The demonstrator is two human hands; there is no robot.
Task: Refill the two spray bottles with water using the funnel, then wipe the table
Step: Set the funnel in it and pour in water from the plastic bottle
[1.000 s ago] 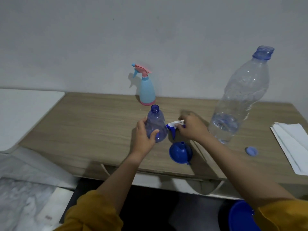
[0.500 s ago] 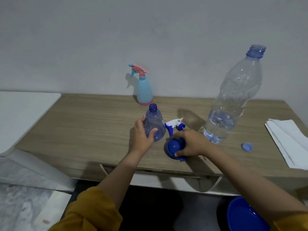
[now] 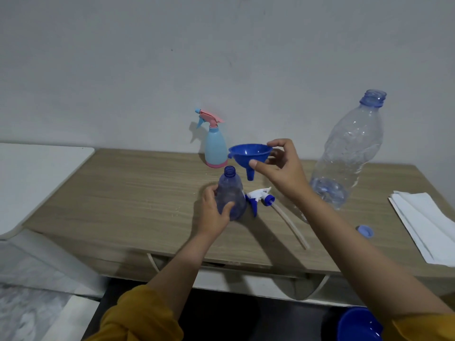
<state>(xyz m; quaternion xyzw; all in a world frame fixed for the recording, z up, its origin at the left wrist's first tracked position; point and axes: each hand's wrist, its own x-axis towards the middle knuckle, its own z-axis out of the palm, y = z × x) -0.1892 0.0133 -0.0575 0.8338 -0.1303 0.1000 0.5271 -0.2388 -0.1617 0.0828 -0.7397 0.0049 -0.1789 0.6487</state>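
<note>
Wooden table (image 3: 138,193): uncapped purple spray bottle (image 3: 231,195) is gripped by left hand (image 3: 213,212); blue funnel (image 3: 250,156) is pinched above by right hand (image 3: 280,168); left side is free.

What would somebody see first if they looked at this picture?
Probably the bright blue funnel, held up in the air by the right hand, just above and to the right of the open purple bottle that the left hand steadies on the table. Next comes the big clear water bottle on the right, cap off, with a little water at the bottom. A light blue spray bottle stands at the back by the wall.
</note>
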